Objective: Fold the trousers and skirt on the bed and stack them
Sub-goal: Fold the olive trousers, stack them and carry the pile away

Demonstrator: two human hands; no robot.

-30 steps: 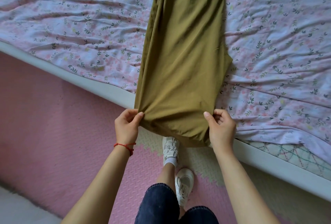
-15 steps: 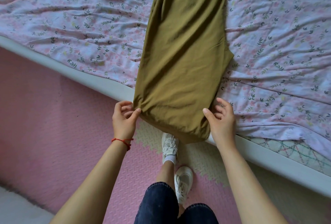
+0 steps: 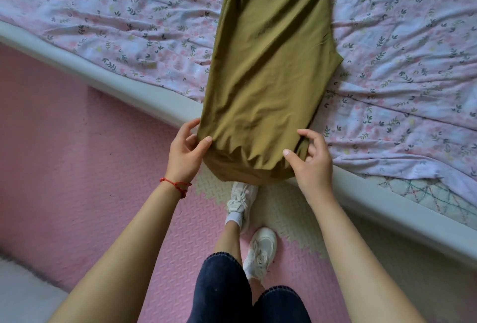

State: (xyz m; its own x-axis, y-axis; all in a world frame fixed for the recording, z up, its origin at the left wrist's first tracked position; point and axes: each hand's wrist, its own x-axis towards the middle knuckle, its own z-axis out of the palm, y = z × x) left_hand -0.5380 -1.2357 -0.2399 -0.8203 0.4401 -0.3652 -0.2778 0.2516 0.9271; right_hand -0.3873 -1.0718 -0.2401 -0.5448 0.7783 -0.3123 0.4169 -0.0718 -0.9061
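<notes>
Head view: olive garment (image 3: 271, 69) lengthwise away across bed (image 3: 129, 28); left hand (image 3: 184, 153) pinching near corner, right hand (image 3: 309, 160) fingers (image 3: 304, 132) loosely spread beside opposite corner.

The bed (image 3: 124, 82) runs slantwise, its pale rim toward the floor; a rumpled floral sheet (image 3: 402, 69) covers it; an olive garment (image 3: 271, 69) lies lengthwise on the sheet, its near end hanging over the rim; at far right the sheet stops short, baring a patterned mattress (image 3: 426, 198).

Pink embossed foam floor mat (image 3: 77, 167); cream tiles near white bed frame (image 3: 134, 90); rumpled floral sheet (image 3: 400, 51).
</notes>
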